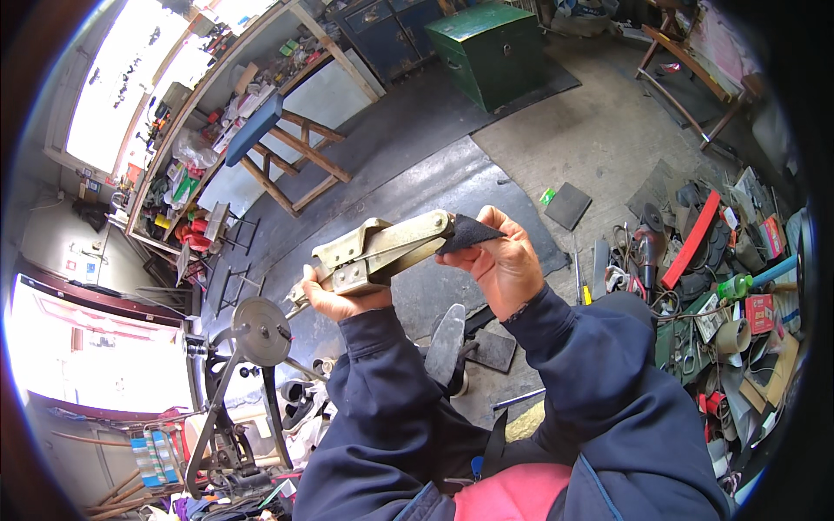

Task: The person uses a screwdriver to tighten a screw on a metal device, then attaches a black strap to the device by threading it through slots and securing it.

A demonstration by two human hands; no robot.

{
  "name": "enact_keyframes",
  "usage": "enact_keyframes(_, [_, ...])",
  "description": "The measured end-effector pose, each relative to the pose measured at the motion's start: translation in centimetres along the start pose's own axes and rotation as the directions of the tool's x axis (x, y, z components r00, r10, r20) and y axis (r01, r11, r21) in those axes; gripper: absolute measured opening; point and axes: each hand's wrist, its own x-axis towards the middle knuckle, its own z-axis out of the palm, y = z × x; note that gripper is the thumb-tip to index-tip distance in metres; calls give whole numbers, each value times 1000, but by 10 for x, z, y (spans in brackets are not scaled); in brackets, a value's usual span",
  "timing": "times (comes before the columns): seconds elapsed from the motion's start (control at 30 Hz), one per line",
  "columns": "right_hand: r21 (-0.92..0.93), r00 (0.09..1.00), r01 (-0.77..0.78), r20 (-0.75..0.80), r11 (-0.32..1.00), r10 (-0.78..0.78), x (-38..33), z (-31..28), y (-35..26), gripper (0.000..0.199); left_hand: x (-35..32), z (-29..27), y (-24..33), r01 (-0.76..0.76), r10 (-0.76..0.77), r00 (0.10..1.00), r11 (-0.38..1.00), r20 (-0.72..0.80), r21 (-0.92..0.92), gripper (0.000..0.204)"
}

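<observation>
My left hand [337,300] is closed round the left end of a long, worn, cream-coloured metal mechanism [373,250] with bolted plates and a thin rod along its side. It is held up in front of me, its right end tilted upward. At that rounded right end sits a dark, pointed piece of fabric-like material [469,233]. My right hand [502,265] pinches this dark piece between thumb and fingers, close to the metal. Whether the piece is fixed to the mechanism cannot be made out.
At lower left stands a metal machine with a round wheel [261,332]. Beyond are a blue-topped wooden stool [291,148] and a green chest [486,54]. Tools and scraps heap up on my right, including a red bar [691,240]. A dark square pad [569,206] lies on the floor.
</observation>
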Motion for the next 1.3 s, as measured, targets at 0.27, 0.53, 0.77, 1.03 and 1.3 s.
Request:
enact_keyframes(0.27, [60,998,11,-57,998,-7,-4,9,-2,13,1,1,-3,10,-9,999,1000,30,-9,56])
enact_keyframes(0.53, [-207,989,96,-87,974,-116,-3,16,-8,13,2,-3,-2,13,-14,999,1000,48,15,56])
enact_keyframes(0.77, [-409,975,117,-124,905,-182,0,17,-11,15,2,-4,-3,57,-57,997,998,44,8,54])
enact_keyframes(1.03, [-179,985,69,-144,981,-95,6,13,-34,11,4,-1,3,6,-6,1000,1000,24,-20,57])
enact_keyframes(1.3, [-442,999,-35,-11,896,34,-4,18,-18,12,3,-1,8,-5,5,1000,1000,13,-14,56])
